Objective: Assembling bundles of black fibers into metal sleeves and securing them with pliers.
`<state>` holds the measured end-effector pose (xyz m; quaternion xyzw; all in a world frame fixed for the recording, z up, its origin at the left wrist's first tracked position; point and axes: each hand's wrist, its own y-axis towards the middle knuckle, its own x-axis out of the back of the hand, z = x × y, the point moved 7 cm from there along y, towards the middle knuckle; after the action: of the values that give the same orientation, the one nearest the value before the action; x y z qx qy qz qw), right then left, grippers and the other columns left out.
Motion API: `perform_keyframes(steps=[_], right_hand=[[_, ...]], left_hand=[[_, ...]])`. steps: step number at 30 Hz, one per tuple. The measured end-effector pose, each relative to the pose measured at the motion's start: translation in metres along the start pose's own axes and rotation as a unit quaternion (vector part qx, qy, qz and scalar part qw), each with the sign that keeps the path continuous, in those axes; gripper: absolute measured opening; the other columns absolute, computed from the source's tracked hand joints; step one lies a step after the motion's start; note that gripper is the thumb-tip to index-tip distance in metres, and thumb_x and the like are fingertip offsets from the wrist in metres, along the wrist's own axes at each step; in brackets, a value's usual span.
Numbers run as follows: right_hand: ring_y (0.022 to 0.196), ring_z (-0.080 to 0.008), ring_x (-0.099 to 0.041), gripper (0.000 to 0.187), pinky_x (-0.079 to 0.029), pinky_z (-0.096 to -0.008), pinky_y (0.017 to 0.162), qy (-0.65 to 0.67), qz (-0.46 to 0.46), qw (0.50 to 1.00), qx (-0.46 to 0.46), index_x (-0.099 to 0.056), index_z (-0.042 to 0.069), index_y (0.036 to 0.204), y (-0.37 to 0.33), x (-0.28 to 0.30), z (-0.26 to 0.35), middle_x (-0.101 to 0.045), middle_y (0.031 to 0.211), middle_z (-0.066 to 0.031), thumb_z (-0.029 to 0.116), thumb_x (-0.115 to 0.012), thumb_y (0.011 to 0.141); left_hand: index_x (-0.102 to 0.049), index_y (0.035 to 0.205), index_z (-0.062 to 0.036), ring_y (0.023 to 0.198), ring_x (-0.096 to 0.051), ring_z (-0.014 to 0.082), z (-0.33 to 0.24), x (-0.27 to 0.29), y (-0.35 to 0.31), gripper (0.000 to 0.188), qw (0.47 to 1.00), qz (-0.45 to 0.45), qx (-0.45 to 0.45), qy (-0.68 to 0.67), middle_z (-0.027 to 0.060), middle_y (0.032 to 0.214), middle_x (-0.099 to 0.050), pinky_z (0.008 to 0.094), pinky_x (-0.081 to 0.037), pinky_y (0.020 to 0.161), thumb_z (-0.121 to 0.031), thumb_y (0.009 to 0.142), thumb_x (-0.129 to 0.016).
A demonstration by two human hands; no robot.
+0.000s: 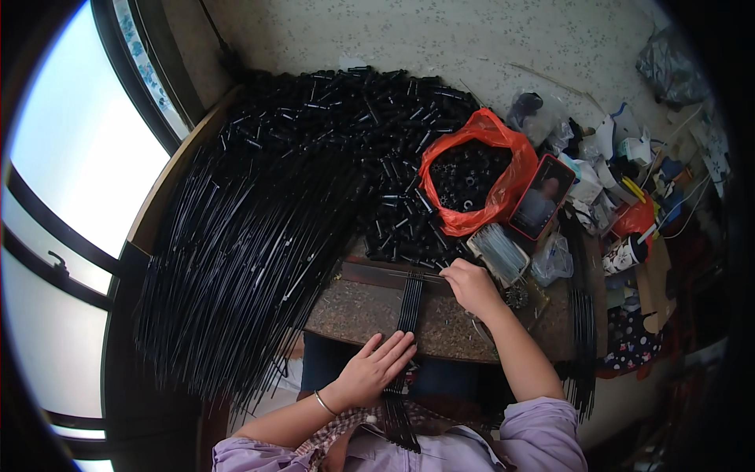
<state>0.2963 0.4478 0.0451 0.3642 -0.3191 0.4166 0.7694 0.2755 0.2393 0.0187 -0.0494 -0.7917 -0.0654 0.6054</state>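
My left hand, with a bracelet at the wrist, lies flat with its fingers stretched out on a row of thin black rods. The rods lie side by side across the worktable, and their near ends hang over its front edge toward my lap. At the far ends of the rods a long dark bar lies crosswise on the table. My right hand is closed in a pinch beside the bar's right end. What its fingertips hold is too small to make out.
A heap of short black tubes covers the back; long black rods pile at left. A red plastic bag of small dark parts, a phone, a tub of thin pale sticks and clutter stand right. More rods overhang the right edge.
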Motion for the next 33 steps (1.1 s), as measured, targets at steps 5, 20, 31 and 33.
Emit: perform_keyframes(steps=[5, 20, 31, 33], right_hand=[[0.070, -0.0327, -0.057, 0.009, -0.047, -0.0389, 0.061, -0.004, 0.001, 1.000, 0.006, -0.062, 0.002, 0.081, 0.002, -0.001, 0.003, -0.054, 0.075, -0.0122, 0.004, -0.054, 0.078], [0.073, -0.0331, -0.058, 0.007, -0.048, -0.0390, 0.062, -0.067, 0.034, 0.997, -0.014, -0.061, 0.002, 0.082, 0.009, -0.016, 0.008, -0.056, 0.078, -0.0122, 0.003, -0.056, 0.077], [0.074, -0.0311, -0.058, 0.008, -0.048, -0.0375, 0.064, -0.036, 0.053, 0.997, 0.043, -0.059, 0.002, 0.084, 0.020, -0.019, 0.007, -0.056, 0.080, -0.0113, 0.006, -0.059, 0.076], [0.075, -0.0280, -0.058, 0.010, -0.048, -0.0362, 0.064, -0.084, 0.025, 0.993, 0.081, -0.059, 0.004, 0.083, 0.019, -0.009, 0.012, -0.056, 0.078, -0.0086, 0.009, -0.061, 0.075]], left_hand=[[-0.030, 0.134, -0.0003, 0.133, -0.023, 0.0283, 0.000, 0.002, 0.001, 0.071, 0.999, 0.001, 0.006, -0.040, 0.0171, 0.142, -0.024, 0.0450, -0.019, 0.105, -0.014, 0.068, -0.052], [-0.027, 0.135, -0.0014, 0.133, -0.022, 0.0265, 0.001, 0.002, -0.001, 0.083, 1.000, 0.026, 0.003, -0.016, 0.0166, 0.142, -0.023, 0.0436, -0.020, 0.105, -0.024, 0.063, -0.061], [-0.025, 0.136, -0.0018, 0.133, -0.021, 0.0273, 0.002, 0.000, -0.001, 0.092, 0.998, -0.004, 0.009, -0.067, 0.0158, 0.143, -0.022, 0.0445, -0.018, 0.105, -0.018, 0.055, -0.065], [-0.025, 0.136, -0.0017, 0.133, -0.021, 0.0272, 0.002, 0.001, -0.002, 0.092, 0.998, -0.001, 0.009, -0.062, 0.0157, 0.143, -0.022, 0.0444, -0.018, 0.105, -0.018, 0.055, -0.065]])
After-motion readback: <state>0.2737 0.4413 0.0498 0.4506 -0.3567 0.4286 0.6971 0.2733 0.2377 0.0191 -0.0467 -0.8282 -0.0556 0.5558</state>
